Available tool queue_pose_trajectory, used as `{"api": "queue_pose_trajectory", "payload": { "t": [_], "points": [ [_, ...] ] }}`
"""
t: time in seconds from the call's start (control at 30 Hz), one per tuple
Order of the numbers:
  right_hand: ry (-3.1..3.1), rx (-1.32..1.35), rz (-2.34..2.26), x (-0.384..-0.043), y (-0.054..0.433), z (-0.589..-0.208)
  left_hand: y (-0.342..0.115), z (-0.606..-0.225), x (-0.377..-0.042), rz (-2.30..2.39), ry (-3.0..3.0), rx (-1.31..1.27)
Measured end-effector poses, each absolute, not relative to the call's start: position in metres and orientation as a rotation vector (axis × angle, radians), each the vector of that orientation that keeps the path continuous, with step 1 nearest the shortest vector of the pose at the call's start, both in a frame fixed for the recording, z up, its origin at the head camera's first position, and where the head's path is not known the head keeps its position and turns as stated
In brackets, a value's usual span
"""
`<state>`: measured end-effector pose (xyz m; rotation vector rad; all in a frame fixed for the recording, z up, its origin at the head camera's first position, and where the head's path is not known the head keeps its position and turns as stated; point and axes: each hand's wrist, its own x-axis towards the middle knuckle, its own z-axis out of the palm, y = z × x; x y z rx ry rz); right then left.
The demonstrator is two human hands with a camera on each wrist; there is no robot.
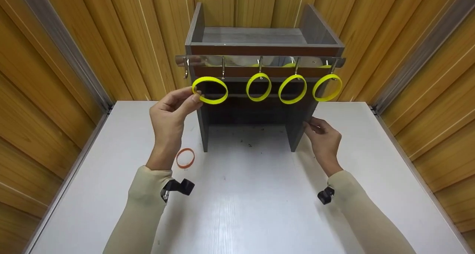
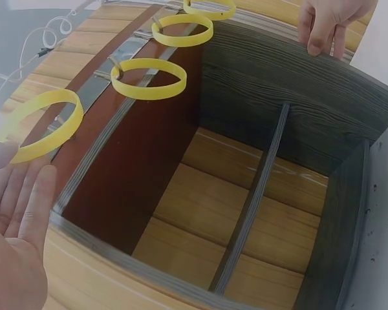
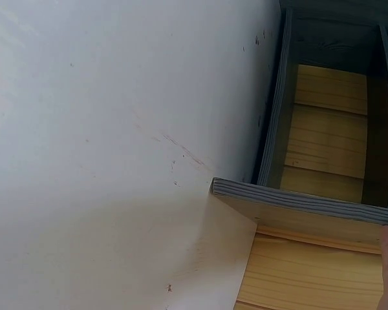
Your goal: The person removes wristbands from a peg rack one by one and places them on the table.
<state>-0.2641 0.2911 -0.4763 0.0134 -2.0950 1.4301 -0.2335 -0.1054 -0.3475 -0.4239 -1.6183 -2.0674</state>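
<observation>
Between thumb and fingers my left hand (image 1: 167, 111) pinches a yellow ring-shaped band (image 1: 210, 102) by its left side. In the head view its upper right edge lies at the tip of the second hook (image 1: 223, 68) from the left; in the left wrist view the hook tip shows inside the band's loop. Three more yellow bands, including this one (image 1: 259, 99), hang from the hooks to the right. Low on the right, my right hand (image 1: 326, 140) touches the outside of the grey stand's side panel (image 1: 302, 120) near its front edge, fingers loosely bent.
The leftmost hook (image 1: 186, 70) on the metal strip (image 1: 241, 61) carries no band. An orange band (image 1: 185, 167) lies on the white table (image 1: 237, 209), left of the stand. Wood-look walls (image 1: 70, 35) enclose the back and sides.
</observation>
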Motion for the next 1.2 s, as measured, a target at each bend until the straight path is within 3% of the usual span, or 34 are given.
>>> {"api": "queue_pose_trajectory", "payload": {
  "t": [1.2],
  "points": [
    [-2.107,-0.035,1.479,-0.264,0.293,-0.476,-0.172,-0.418,-0.215,-2.058,-1.763,-0.052]
  ]
}}
